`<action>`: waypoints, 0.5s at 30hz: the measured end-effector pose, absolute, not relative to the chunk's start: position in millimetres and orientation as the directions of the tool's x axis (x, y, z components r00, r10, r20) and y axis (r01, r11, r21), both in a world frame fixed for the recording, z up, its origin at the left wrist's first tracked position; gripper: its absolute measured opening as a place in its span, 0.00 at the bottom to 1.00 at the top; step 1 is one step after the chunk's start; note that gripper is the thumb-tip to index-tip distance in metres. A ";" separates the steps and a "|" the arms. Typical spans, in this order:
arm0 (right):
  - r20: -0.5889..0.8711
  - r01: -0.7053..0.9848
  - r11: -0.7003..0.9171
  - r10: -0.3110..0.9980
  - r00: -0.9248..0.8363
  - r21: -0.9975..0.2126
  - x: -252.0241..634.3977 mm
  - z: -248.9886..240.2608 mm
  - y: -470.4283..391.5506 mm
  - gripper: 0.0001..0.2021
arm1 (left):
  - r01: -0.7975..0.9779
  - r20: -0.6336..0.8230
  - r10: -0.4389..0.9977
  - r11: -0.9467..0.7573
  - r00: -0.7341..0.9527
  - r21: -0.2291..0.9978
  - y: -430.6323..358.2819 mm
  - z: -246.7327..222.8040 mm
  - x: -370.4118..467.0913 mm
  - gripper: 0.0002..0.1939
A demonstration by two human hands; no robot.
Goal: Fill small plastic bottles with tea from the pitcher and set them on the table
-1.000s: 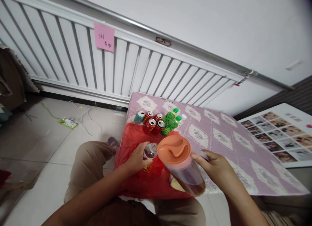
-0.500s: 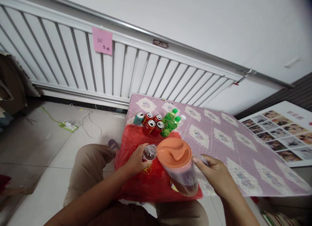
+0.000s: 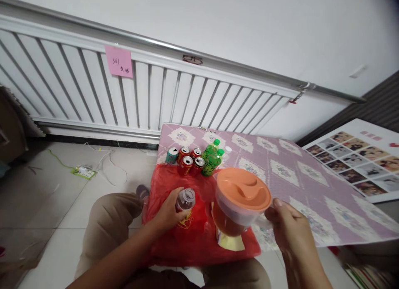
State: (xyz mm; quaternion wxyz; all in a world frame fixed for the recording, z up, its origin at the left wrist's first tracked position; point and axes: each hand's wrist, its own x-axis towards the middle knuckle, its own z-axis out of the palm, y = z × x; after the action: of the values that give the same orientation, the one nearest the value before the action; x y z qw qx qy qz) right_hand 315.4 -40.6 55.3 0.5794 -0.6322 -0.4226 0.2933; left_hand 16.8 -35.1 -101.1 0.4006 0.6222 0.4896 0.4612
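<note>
My left hand (image 3: 171,211) is wrapped round a clear, uncapped plastic bottle (image 3: 186,199), which stands over a red plastic bag (image 3: 199,189) spread on the table. In my right hand (image 3: 288,222) is the handle of a clear pitcher (image 3: 232,220) with an orange lid (image 3: 245,188) and brownish liquid inside. The pitcher is held up to the right of the bottle, apart from it. Below the pitcher lies a pale yellow paper-like piece (image 3: 230,241). Beyond the bag stand several opened drink cans (image 3: 187,164) and green-capped bottles (image 3: 212,160).
A purple floral cloth (image 3: 280,172) covers the table. Behind it runs a white radiator (image 3: 149,93) with a pink note (image 3: 119,62). A photo board (image 3: 358,164) leans at the right. On the floor at left lies a power strip (image 3: 83,172) with cables.
The pitcher has moved right, away from the bottle mouth, and tipped back nearer upright, its liquid settling at the bottom. My left hand still grips the bottle. The view has shifted slightly.
</note>
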 end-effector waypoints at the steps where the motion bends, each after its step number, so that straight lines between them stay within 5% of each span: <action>1: 0.129 0.148 0.063 0.856 0.501 -0.987 317.5 53.3 -38.7 0.25 | 0.243 0.174 0.980 -0.192 0.095 0.951 -35.2 -100.5 16.8 0.39; 8: 0.153 -0.086 0.262 0.765 0.626 -0.961 308.6 36.7 -15.6 0.20 | 0.247 0.088 0.991 -0.110 0.100 0.963 -36.4 -96.8 17.2 0.38; 15: 0.126 -0.131 0.266 0.766 0.630 -0.955 290.2 2.7 14.4 0.19 | 0.233 0.064 0.994 -0.085 0.093 0.969 -34.7 -100.9 18.1 0.39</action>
State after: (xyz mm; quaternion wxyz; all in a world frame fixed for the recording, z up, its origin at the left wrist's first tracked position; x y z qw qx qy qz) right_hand 290.2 14.4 2.7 0.7354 -0.5235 -0.3032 0.3052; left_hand 18.1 -34.7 -100.9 0.4384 0.5953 0.5152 0.4336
